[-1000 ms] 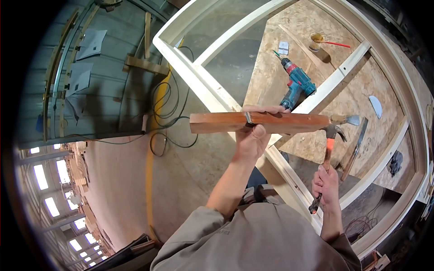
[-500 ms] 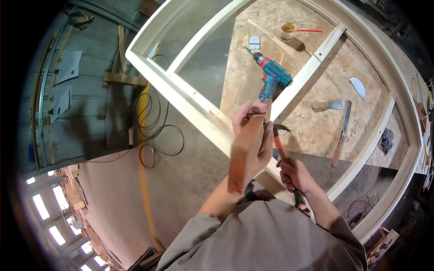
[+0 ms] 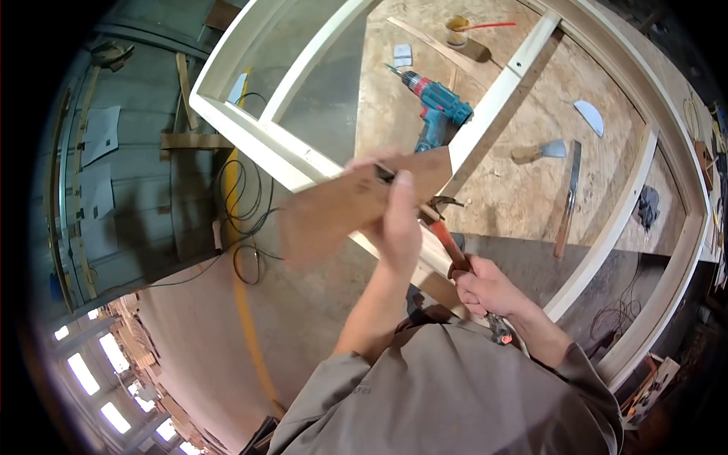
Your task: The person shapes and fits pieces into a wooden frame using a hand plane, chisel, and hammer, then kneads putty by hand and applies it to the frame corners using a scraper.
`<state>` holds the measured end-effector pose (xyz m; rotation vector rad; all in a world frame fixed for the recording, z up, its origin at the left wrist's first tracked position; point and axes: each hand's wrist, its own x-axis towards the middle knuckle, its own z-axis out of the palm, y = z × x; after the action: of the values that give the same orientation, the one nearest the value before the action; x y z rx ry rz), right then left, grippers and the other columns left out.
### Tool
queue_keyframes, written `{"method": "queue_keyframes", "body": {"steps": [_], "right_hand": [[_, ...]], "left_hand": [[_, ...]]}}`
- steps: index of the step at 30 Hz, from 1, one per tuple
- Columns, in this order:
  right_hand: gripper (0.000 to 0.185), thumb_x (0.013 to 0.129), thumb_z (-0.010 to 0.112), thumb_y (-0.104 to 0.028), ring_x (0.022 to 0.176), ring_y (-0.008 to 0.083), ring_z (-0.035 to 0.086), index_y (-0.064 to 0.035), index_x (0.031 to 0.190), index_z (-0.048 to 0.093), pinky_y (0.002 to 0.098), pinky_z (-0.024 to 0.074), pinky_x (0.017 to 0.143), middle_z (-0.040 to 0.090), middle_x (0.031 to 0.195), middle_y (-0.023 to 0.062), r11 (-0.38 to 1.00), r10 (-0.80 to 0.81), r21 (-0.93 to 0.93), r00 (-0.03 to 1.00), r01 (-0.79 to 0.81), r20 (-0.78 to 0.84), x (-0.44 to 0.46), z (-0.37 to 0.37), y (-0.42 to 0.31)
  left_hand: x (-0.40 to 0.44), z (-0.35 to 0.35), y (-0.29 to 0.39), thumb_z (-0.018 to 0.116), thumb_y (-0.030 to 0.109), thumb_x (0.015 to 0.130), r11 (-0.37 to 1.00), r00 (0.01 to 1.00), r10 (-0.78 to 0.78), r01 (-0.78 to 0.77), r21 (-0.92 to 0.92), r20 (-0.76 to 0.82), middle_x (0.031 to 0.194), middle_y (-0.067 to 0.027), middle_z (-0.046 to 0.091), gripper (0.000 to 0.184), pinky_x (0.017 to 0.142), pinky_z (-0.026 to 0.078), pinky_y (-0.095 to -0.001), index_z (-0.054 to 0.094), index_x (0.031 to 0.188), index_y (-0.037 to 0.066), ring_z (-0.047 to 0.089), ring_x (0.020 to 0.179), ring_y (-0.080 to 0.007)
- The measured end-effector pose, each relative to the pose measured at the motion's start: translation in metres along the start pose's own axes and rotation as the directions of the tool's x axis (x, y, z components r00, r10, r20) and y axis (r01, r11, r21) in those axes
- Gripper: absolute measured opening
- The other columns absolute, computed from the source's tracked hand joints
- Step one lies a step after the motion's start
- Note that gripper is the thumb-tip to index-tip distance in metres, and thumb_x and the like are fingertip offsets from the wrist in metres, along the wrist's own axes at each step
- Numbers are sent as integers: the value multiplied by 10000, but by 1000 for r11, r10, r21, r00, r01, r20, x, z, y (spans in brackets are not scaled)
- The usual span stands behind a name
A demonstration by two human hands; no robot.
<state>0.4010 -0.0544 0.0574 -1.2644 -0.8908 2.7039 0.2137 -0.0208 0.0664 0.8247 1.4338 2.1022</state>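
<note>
My left hand point(image 3: 400, 231) grips a brown wooden board point(image 3: 334, 208), thumb on its broad face. The board's near left end is blurred by motion. A small dark spot, perhaps a hole, shows beside my thumb; I cannot make out which. My right hand point(image 3: 489, 288) is closed around the handle of a claw hammer point(image 3: 449, 243). The hammer's dark head lies close to the board's right end, its claw pointing right. Beneath the hands runs the edge of a pale wooden frame point(image 3: 274, 161). A teal cordless drill point(image 3: 440, 105) rests just beyond the board.
Across the plywood sheet point(image 3: 516, 197) lie a scraper point(image 3: 540, 152), a long chisel-like tool point(image 3: 569, 201), a white half-round piece point(image 3: 588, 118) and a jar point(image 3: 457, 30) with a red stick. A black cable point(image 3: 262, 205) loops over the floor at left.
My left hand has turned the board from nearly end-on to lying crosswise, its broad face showing and one end swung left. The hammer stays in my right hand, shifted slightly left in view.
</note>
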Motion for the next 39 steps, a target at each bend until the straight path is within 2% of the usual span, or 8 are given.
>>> {"method": "queue_keyframes", "body": {"steps": [2,3,6,14,22,27,35,39], "right_hand": [[135,1017,480,-148,415,86,375,-26,1068,455,264,334,379,434,622,1,994,-72,-87,996,66,-59,-4,4,1],[134,1019,481,-152,417,86,377,-28,1064,456,265,335,379,435,624,1,995,-60,-80,996,55,-59,-7,4,2],[131,1024,485,-162,421,85,381,-36,1052,460,267,337,380,437,629,0,995,-61,-76,997,57,-42,-11,2,-5],[140,1030,481,-173,428,82,385,-37,1058,466,266,356,394,444,660,2,995,-82,-54,996,80,-30,-13,14,-18],[147,982,499,-153,422,90,383,-24,1048,474,275,343,377,427,631,-6,999,11,-41,1000,-11,-1,-14,13,-26],[110,946,516,-109,419,85,342,-18,1001,490,269,286,354,441,591,3,996,71,49,997,-71,-16,-7,8,-22],[133,976,539,-156,435,77,384,-29,941,523,249,327,366,465,621,-1,989,47,138,998,-51,34,-6,6,-18],[118,964,530,-131,426,75,362,-15,980,514,253,309,372,429,606,-11,992,35,122,999,-37,17,-7,8,-22]], "left_hand": [[13,5,17,579,-32,860,937,969,-220,177,-302,-115,1208,-169,565,422,1022,450,-399,438,1255,4,557,1122,-239],[20,-4,13,579,-18,855,934,965,-235,191,-302,-114,1192,-159,574,400,1031,442,-396,473,1240,-1,557,1115,-237],[30,-14,4,576,-38,857,975,981,-99,63,-212,-166,1178,-115,556,354,1083,458,-446,514,1203,4,579,1129,-258],[19,-3,1,563,-20,856,997,985,76,-77,-1,-157,1136,-125,564,285,1026,443,-415,521,1138,-5,552,1092,-228],[17,-6,-20,506,-109,834,839,852,500,-521,157,153,1136,-173,548,416,1106,386,-550,393,1215,14,546,1084,-267],[8,-10,-9,525,-92,820,744,863,414,-505,438,291,1102,-170,570,497,1119,387,-553,331,1271,-15,550,1075,-249],[8,0,-17,545,-118,792,801,848,469,-526,286,247,1136,-131,563,405,1131,401,-550,398,1148,7,582,1088,-228],[8,-1,-23,567,-56,823,799,851,458,-521,300,256,1122,-111,548,476,1135,359,-498,370,1250,18,592,960,-226]]}}
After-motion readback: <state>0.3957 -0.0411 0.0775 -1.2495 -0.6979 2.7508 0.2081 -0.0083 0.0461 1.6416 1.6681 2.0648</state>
